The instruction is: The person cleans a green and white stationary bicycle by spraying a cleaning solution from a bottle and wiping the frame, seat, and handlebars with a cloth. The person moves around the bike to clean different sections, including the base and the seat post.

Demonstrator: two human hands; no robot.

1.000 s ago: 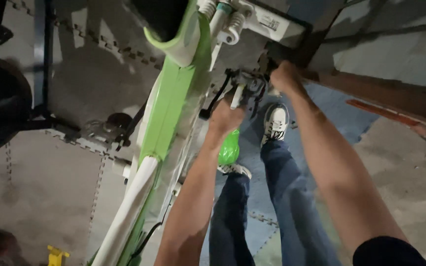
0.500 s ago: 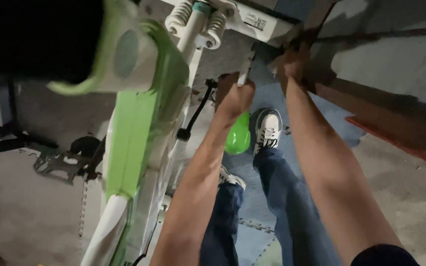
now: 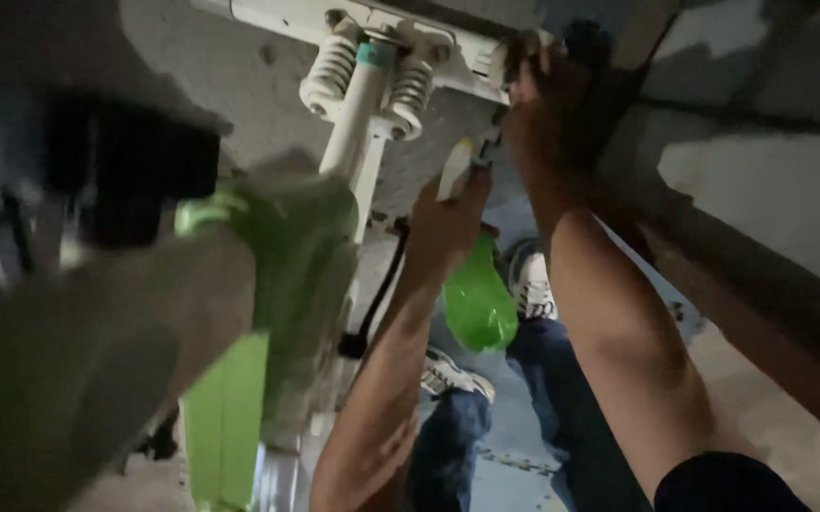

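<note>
My left hand is closed around a tool with a bulbous green handle. The handle hangs below my fist, and a pale shaft points up toward a white frame. That frame carries two coil springs. My right hand is higher, wrapped on a dark part at the white frame's right end. What its fingers enclose is lost in shadow. Both forearms reach away from me, over my legs.
A green and white machine body fills the left side, blurred and close, with a black cable beside it. My sneakers and jeans stand on a blue mat. Concrete floor and a dark beam lie to the right.
The view has closed in on the white sprung frame and tilted. Both hands appear higher and larger, and the green body has swung across the left of the picture.
</note>
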